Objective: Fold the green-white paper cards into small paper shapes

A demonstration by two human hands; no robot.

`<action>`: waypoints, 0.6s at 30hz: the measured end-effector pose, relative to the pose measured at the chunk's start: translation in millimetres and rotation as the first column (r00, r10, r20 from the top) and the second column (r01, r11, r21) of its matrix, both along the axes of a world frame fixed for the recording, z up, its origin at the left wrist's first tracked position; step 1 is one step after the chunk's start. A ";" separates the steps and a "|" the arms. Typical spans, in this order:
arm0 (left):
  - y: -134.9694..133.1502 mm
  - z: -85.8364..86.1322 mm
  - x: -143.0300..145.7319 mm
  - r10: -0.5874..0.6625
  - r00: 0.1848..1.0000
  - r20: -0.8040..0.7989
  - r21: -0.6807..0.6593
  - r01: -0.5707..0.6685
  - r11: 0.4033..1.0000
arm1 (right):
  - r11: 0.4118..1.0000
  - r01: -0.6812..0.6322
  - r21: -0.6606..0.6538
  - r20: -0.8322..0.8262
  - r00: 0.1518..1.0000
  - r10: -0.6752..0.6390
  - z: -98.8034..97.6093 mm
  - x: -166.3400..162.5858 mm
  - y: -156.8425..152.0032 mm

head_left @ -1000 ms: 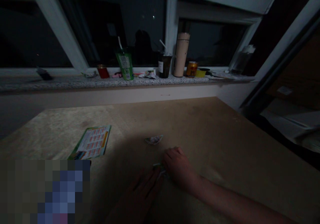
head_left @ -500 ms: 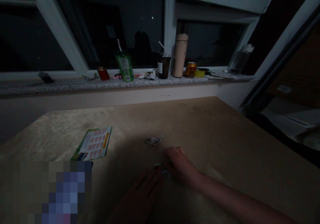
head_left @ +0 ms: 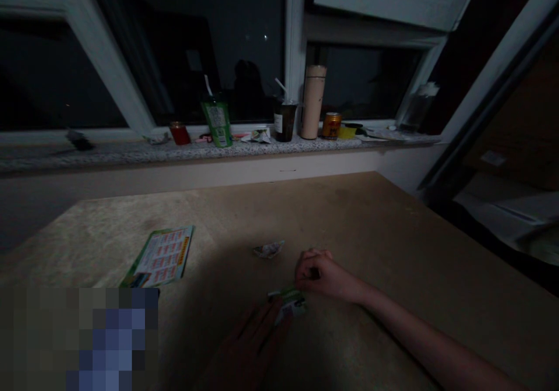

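A small printed piece of paper [head_left: 292, 305], green and white, lies on the table in front of me. My left hand [head_left: 251, 338] rests flat in deep shadow, its outstretched fingertips on the paper's left side. Just beyond the paper's upper right corner is my right hand [head_left: 317, 274], with the fingers curled in and the thumb side low by that corner. Whatever is inside those fingers, if anything, is hidden. Farther back sits a small folded paper piece [head_left: 269, 249] with a printed pattern, apart from both hands.
A green-edged printed card [head_left: 161, 257] lies on the table [head_left: 349, 216] at left, beside a blurred-out patch. Along the stone windowsill [head_left: 183, 153] stand a green cup [head_left: 217, 124], a dark drink cup [head_left: 285, 123], a pink tall bottle [head_left: 313, 104] and a gold can [head_left: 332, 126].
My right hand has moved slightly right, off the paper, uncovering more of its green and white print. My left hand stays about where it was. The view has tilted up slightly.
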State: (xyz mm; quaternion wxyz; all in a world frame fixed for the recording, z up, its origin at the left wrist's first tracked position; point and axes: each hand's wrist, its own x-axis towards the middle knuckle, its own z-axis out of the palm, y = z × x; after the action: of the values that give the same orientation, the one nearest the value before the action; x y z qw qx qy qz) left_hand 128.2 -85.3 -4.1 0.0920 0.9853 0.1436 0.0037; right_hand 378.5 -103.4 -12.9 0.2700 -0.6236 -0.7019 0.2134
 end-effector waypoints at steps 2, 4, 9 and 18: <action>-1.9 1.0 1.6 0.005 1.000 0.004 0.023 -0.005 1.000 | 0.999 0.037 -0.012 0.003 0.999 -0.037 -1.0 -1.6 0.8; -3.2 -0.4 3.8 0.009 1.000 -0.005 0.047 -0.008 0.999 | 0.997 0.076 -0.013 0.012 0.997 -0.076 -2.9 -3.5 1.9; -4.8 -2.7 7.2 -0.021 1.000 -0.011 0.033 0.022 0.999 | 0.995 0.094 -0.024 0.003 0.996 -0.094 -2.2 -6.7 2.7; -8.8 1.0 9.6 -0.004 0.999 0.044 0.026 0.003 1.000 | 0.996 0.085 0.018 0.075 0.994 -0.086 -1.7 -8.3 -0.6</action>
State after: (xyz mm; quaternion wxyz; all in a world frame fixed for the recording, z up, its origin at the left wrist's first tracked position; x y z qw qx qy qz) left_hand 137.9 -94.0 -3.2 0.0824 0.9863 0.1400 0.0269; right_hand 370.1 -104.0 -14.6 0.2567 -0.6586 -0.6859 0.1729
